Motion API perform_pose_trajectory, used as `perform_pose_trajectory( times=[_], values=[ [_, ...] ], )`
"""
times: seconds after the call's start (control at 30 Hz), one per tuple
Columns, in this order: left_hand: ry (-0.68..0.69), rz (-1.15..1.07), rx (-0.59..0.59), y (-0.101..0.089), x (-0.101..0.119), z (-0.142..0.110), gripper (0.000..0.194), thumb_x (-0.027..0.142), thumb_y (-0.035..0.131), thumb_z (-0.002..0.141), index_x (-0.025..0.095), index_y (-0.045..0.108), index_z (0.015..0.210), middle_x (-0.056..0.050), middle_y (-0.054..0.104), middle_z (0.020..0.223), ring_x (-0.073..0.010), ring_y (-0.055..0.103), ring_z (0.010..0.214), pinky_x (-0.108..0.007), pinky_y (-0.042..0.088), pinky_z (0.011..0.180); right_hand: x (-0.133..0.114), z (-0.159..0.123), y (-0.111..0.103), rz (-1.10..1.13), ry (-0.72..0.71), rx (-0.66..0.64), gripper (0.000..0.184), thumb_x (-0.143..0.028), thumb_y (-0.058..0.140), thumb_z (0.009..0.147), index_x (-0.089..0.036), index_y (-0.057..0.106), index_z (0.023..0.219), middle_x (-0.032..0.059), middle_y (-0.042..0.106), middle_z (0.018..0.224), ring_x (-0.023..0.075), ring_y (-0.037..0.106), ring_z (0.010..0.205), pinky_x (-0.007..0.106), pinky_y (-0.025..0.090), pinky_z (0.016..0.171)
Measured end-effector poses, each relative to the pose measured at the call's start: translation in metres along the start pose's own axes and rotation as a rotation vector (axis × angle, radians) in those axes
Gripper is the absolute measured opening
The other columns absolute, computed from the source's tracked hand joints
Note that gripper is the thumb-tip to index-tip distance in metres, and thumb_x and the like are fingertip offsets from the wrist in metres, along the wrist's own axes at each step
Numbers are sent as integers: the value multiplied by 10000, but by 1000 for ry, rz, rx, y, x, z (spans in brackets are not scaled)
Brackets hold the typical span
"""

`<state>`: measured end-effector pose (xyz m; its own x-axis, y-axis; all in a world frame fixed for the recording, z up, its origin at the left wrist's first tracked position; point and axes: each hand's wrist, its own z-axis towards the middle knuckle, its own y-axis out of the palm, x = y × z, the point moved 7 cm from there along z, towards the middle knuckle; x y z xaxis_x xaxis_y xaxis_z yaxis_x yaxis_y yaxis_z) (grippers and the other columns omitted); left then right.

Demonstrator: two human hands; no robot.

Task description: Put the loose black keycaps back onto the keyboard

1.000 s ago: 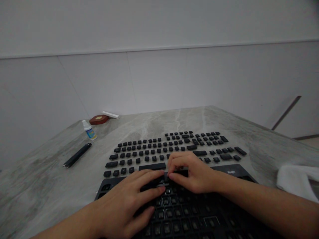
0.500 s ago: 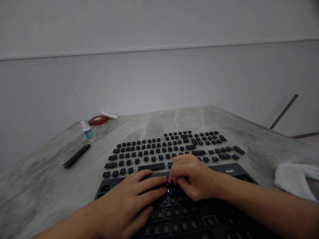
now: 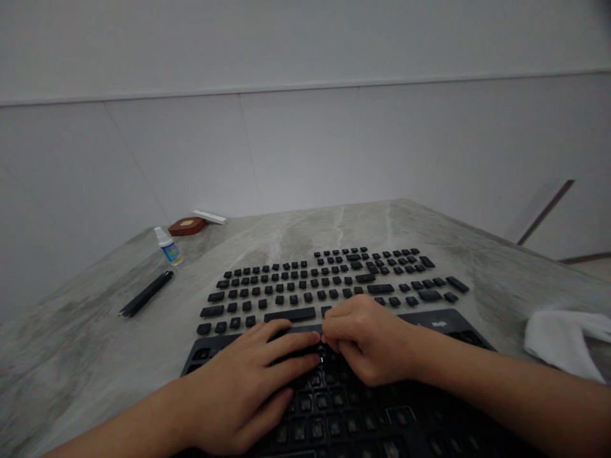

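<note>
Black keyboard base [image 3: 352, 410] at the near edge of view, on a grey marbled table [image 3: 71, 356]. Key caps off across the visible middle, grid of pale-centred squares exposed; 1 cell edged by a thin bright outline. Lower part dark, detail hard to read.

Left hand [image 3: 245, 381] lies over the base from the left, fingers loosely spread and extended, 2 fingertips at the far part of the grid; open, gripping nothing that shows. Right hand [image 3: 365, 337] curled on the same spot, fingers bunched, touching or almost touching the left index tip — cannot tell whether anything is pinched inside.

Just beyond the base: loose keycaps [image 3: 325, 281] set out in rows on the table, the long bar keycap [image 3: 289, 315] nearest the frame.

Left side: white spray bottle [image 3: 169, 247] with a blue-and-yellow label; dark slim object [image 3: 147, 294] near it. Farther back, a reddish-brown box [image 3: 186, 226] — white strip [image 3: 210, 217] beside it. White cloth [image 3: 563, 340] at far right.
</note>
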<state>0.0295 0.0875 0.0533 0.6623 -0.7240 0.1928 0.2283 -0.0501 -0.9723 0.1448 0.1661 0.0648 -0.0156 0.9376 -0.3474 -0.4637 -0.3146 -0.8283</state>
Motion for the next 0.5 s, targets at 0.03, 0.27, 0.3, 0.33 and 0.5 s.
perform_pose_trajectory(
  times=[0.03,0.27,0.3,0.33,0.5],
  values=[
    [0,2,-2,0,0,0,623,100,517,837,198,434,1446,-76,414,1529,-341,421,1353,-537,431,1097,0,1,0,5,11,-16,132,-72,458,686,-176,517,631,0,530,581,118,443,535,244,317,507],
    [-11,-10,8,2,1,1,632,98,516,816,203,445,1435,-76,420,1521,-351,437,1332,-557,442,1077,-5,5,-1,-71,42,-136,143,-53,489,681,-171,564,649,-4,540,598,121,452,542,246,325,515],
    [-13,-12,8,2,1,2,634,95,517,812,200,447,1433,-77,427,1516,-351,439,1327,-557,443,1075,-7,6,-1,-94,39,-150,143,-53,496,681,-170,574,657,-4,545,600,122,452,540,249,320,511],
    [-13,-14,9,1,2,3,632,94,518,808,196,451,1428,-79,435,1508,-350,443,1321,-554,444,1074,-8,6,-1,-116,37,-161,143,-53,502,681,-168,587,671,-3,554,604,122,454,538,251,315,508],
    [-4,-11,17,0,3,5,621,93,511,805,188,460,1417,-85,453,1488,-333,457,1294,-533,444,1079,-11,8,0,-180,57,-221,124,-51,541,674,-157,605,675,-1,583,609,112,448,518,253,282,489]
  ],
)
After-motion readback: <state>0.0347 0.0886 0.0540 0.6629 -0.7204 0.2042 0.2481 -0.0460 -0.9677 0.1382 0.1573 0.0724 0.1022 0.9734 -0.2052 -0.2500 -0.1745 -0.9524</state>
